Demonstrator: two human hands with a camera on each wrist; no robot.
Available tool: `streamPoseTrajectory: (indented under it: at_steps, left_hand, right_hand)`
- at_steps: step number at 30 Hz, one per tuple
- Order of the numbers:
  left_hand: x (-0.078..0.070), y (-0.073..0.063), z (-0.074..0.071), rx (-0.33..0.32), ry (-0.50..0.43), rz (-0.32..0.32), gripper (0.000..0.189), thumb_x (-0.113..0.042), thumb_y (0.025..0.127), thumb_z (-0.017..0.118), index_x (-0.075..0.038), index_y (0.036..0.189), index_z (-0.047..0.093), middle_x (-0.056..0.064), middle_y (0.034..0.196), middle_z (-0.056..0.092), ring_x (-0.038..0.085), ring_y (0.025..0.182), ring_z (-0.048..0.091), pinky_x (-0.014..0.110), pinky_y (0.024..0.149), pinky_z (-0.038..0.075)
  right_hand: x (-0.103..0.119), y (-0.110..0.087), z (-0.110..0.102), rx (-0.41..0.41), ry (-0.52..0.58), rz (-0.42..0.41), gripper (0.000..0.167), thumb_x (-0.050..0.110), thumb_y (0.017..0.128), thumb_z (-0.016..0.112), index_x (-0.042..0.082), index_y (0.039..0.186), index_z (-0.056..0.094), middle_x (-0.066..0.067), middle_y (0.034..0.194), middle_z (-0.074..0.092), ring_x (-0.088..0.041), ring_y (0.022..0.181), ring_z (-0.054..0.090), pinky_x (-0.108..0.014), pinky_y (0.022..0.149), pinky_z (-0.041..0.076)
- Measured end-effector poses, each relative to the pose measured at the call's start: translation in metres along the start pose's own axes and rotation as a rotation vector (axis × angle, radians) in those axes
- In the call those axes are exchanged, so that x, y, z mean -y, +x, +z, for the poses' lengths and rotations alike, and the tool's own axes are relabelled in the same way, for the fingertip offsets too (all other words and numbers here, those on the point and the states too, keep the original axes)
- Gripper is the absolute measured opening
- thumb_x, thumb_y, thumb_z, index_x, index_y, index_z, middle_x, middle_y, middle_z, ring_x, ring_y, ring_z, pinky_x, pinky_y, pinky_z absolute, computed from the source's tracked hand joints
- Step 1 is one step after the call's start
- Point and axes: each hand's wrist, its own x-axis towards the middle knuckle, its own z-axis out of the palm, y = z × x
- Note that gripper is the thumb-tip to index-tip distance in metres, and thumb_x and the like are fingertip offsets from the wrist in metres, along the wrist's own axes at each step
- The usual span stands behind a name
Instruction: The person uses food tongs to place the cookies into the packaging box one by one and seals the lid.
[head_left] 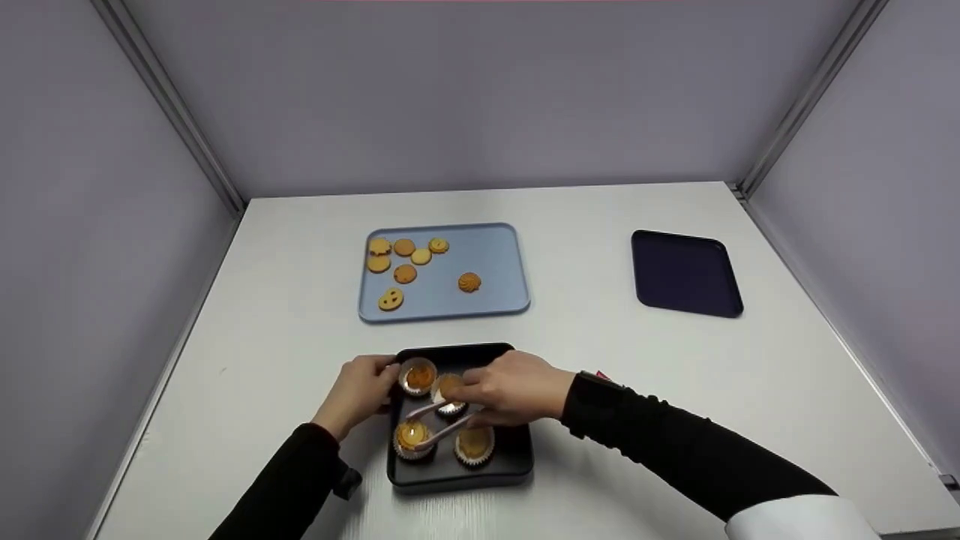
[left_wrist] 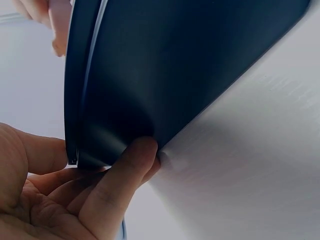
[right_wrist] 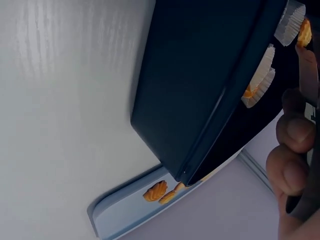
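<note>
My left hand (head_left: 358, 394) grips the far left corner of a deep black tray (head_left: 513, 448), thumb at the rim and fingers against the outer wall, as the left wrist view shows. My right hand (head_left: 517, 386) reaches over the tray and holds pale pink tongs (head_left: 450, 430). The tongs' tips lie on either side of a yellow cookie (head_left: 412, 433) in the near left paper cup (head_left: 409, 453). Other paper cups with cookies stand at the far left (head_left: 418, 376), partly under my right fingers (head_left: 451, 386), and at the near right (head_left: 474, 442).
Behind the black tray lies a light blue tray (head_left: 487, 259), with several cookies toward its left side and a swirled cookie (head_left: 469, 282) right of its middle. A dark navy tray (head_left: 686, 274) lies at the far right of the white table (head_left: 247, 360). Grey walls (head_left: 480, 97) enclose the table.
</note>
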Motion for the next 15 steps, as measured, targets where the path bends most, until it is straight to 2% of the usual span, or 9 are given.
streamPoseTrajectory:
  at_steps: [5,15]
  left_hand:
    - [0.0011,-0.0003,-0.0001,0.004,0.003,0.001,0.031,-0.016,0.106,0.054,-0.006,0.129,0.071,0.011,0.09,0.069,0.02,0.074,0.067,0.034,0.064,0.061]
    - [0.0014,-0.0007,-0.0003,0.003,0.007,0.008,0.028,-0.017,0.106,0.054,-0.007,0.124,0.073,0.011,0.085,0.066,0.016,0.069,0.063,0.032,0.061,0.059]
  right_hand:
    - [0.0029,0.0042,-0.0004,0.038,-0.03,0.013,0.034,0.048,0.092,0.074,0.024,0.115,0.069,0.005,0.085,0.061,-0.01,0.056,0.056,-0.029,0.048,0.047]
    - [0.0043,0.0081,0.0014,0.096,-0.031,0.033,0.032,0.051,0.094,0.07,0.024,0.11,0.065,0.006,0.087,0.062,-0.01,0.053,0.053,-0.03,0.047,0.046]
